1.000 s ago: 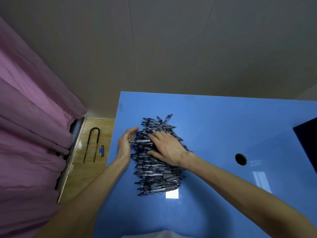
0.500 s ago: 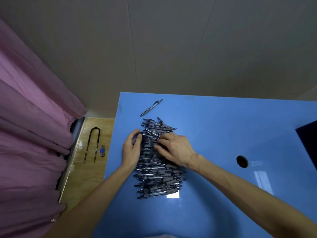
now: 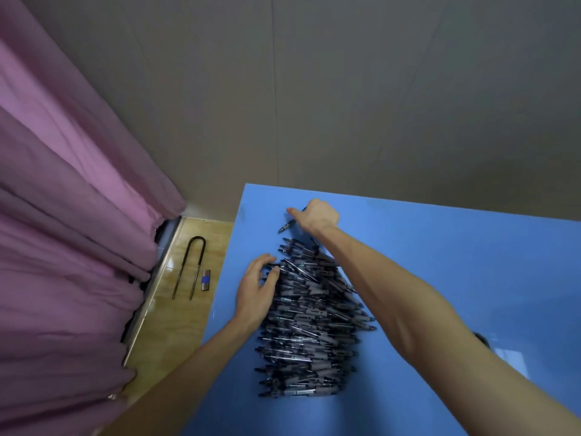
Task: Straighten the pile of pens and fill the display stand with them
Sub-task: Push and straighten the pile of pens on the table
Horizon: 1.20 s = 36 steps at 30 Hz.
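**Stray pen fetched back to the pile**

Since half a second ago, our right hand point(image 3: 317, 215) has left the pile of pens point(image 3: 309, 322) and reached to the stray pen point(image 3: 286, 226) at the far end of the blue surface point(image 3: 456, 265). Its grip looks curled around that pen, whose tip pokes out just left of the fist. Our left hand point(image 3: 256, 291) rests spread against the pile's left edge, likely bracing the ends flush. We judge straightening unfinished; no display stand is in view.
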Available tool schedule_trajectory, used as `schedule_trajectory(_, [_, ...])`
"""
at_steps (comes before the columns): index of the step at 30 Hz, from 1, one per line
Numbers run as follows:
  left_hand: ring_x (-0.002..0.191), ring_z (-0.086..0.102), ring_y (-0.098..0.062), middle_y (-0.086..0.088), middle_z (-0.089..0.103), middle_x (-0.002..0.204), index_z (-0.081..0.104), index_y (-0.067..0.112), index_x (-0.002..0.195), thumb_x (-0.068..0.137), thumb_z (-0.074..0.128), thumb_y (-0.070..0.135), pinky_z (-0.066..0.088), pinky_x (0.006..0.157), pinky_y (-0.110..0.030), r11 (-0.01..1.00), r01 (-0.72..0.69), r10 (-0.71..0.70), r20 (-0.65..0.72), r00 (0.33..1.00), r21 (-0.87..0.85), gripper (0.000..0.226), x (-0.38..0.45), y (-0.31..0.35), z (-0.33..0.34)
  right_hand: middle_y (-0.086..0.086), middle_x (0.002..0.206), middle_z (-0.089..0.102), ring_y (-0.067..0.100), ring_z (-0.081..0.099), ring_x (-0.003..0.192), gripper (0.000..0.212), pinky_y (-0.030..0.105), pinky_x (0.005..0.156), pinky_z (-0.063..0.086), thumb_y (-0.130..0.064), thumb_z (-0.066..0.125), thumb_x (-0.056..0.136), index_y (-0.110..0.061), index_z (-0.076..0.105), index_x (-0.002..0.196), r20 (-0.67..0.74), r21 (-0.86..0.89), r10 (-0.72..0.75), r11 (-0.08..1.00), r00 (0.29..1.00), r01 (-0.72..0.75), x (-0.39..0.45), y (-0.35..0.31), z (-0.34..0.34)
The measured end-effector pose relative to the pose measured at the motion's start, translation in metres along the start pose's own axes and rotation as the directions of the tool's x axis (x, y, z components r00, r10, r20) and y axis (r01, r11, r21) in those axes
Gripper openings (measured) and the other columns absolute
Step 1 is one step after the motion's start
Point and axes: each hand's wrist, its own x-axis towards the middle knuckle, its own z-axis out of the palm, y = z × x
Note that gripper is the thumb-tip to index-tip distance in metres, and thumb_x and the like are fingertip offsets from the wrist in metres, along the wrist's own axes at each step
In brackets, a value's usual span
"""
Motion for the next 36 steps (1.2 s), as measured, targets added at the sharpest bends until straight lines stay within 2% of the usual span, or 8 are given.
schedule_trajectory(5, [0.122,0.056,-0.004,0.008,0.06,0.133,0.061,0.031,0.12,0.103,0.059,0.023,0.047,0.102,-0.022,1.0,-0.01,0.01,0.003,1.0,0.028,0.019,0.011,0.005,-0.005,0.007,0.11,0.07,0.028,0.068,0.106,0.033,0.03,0.079,0.048,-0.042,0.061,0.09,-0.015,0.066,0.107,-0.017,0.001,0.013,1.0,1.0,-0.013,0.008,-0.003,0.005])
schedule_trajectory(10, [0.114,0.055,0.006,0.005,0.061,0.13,0.062,0.024,0.124,0.106,0.055,0.022,0.041,0.087,-0.001,1.0,0.007,-0.007,-0.012,1.0,-0.008,0.019,0.013,0.001,-0.003,-0.003,0.078,0.072,0.024,0.068,0.084,0.016,0.028,0.066,0.043,-0.036,0.064,0.083,-0.02,0.064,0.08,-0.002,0.186,-0.153,0.971,0.988,0.151,-0.002,0.019,-0.017])
schedule_trajectory(16, [0.126,0.057,-0.01,0.005,0.064,0.132,0.063,0.021,0.133,0.11,0.043,0.037,0.044,0.113,-0.038,0.98,0.099,-0.108,-0.044,0.993,-0.174,0.034,0.008,-0.003,-0.005,-0.015,0.074,0.065,0.01,0.062,0.075,0.011,0.028,0.068,0.048,-0.039,0.068,0.084,-0.029,0.071,0.088,-0.027,0.033,-0.494,0.868,0.869,0.495,-0.092,0.065,-0.029])
schedule_trajectory(22, [0.137,0.048,-0.008,0.009,0.056,0.144,0.056,0.023,0.142,0.111,0.037,0.037,0.036,0.119,-0.036,0.989,0.054,-0.061,-0.05,0.997,-0.136,0.038,-0.022,0.001,0.002,-0.005,0.092,0.066,0.018,0.057,0.098,0.021,0.033,0.081,0.049,-0.045,0.07,0.086,-0.027,0.076,0.095,-0.028,-0.094,-0.69,0.722,0.723,0.685,-0.145,0.098,0.011])
schedule_trajectory(26, [0.143,0.041,-0.009,0.008,0.048,0.154,0.048,0.023,0.15,0.109,0.04,0.04,0.033,0.121,-0.037,0.999,0.033,-0.034,-0.024,0.999,-0.038,0.045,-0.037,-0.003,0.002,-0.007,0.098,0.066,0.014,0.057,0.098,0.031,0.029,0.083,0.045,-0.053,0.067,0.09,-0.027,0.075,0.105,-0.134,-0.043,-0.636,0.77,0.76,0.636,-0.155,0.108,0.021])
schedule_trajectory(29, [0.146,0.036,-0.01,0.007,0.042,0.158,0.045,0.023,0.152,0.108,0.044,0.041,0.031,0.123,-0.037,1.0,0.022,-0.022,0.011,1.0,0.021,0.048,-0.038,-0.004,0.001,-0.006,0.103,0.065,0.014,0.058,0.101,0.025,0.033,0.085,0.048,-0.044,0.063,0.095,-0.025,0.072,0.109,-0.303,0.145,-0.373,0.892,0.877,0.429,-0.14,0.107,0.017])
schedule_trajectory(32, [0.148,0.034,-0.011,0.007,0.039,0.16,0.044,0.024,0.152,0.107,0.046,0.041,0.03,0.122,-0.035,0.999,0.031,-0.032,0.028,0.999,0.042,0.048,-0.035,-0.001,0.001,0.003,0.12,0.061,0.023,0.06,0.113,0.042,0.037,0.092,0.049,-0.05,0.055,0.098,-0.018,0.067,0.121,-0.177,0.173,-0.168,0.965,0.97,0.199,-0.101,0.107,0.014])
schedule_trajectory(36, [0.151,0.028,-0.01,0.008,0.032,0.164,0.039,0.026,0.156,0.106,0.049,0.041,0.025,0.12,-0.028,0.996,0.034,-0.039,0.068,0.997,0.077,0.053,-0.031,0.002,0.002,0.011,0.119,0.061,0.03,0.056,0.116,0.046,0.039,0.099,0.046,-0.053,0.045,0.102,-0.019,0.073,0.114,0.055,0.073,-0.283,0.958,0.957,0.279,-0.078,0.095,0.021])
